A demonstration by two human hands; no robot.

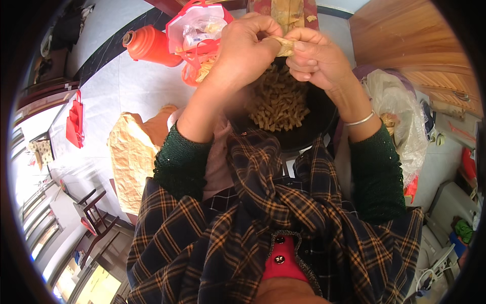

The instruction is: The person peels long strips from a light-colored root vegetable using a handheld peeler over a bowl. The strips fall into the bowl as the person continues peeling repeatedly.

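Both hands meet above a round black basin (322, 114). Between their fingertips is a small folded piece of tan, paper-like sheet (285, 47). My left hand (248, 51) pinches its left end, and my right hand (321, 57) grips the right end between thumb and fingers. Beneath them, many short folded tan pieces (279, 104) lie heaped in the basin. Just beyond the hands, flat tan sheets (289, 15) rest on a red surface (260, 8), with a small scrap (311, 18) beside them.
To the left are an orange-red flask (152, 43), a red-and-white bag (175, 28) and a red bag of yellowish pieces (205, 68). Crumpled brown paper (131, 163) lies nearer. At right sit a clear plastic bag (398, 102) and a wooden cabinet (414, 30).
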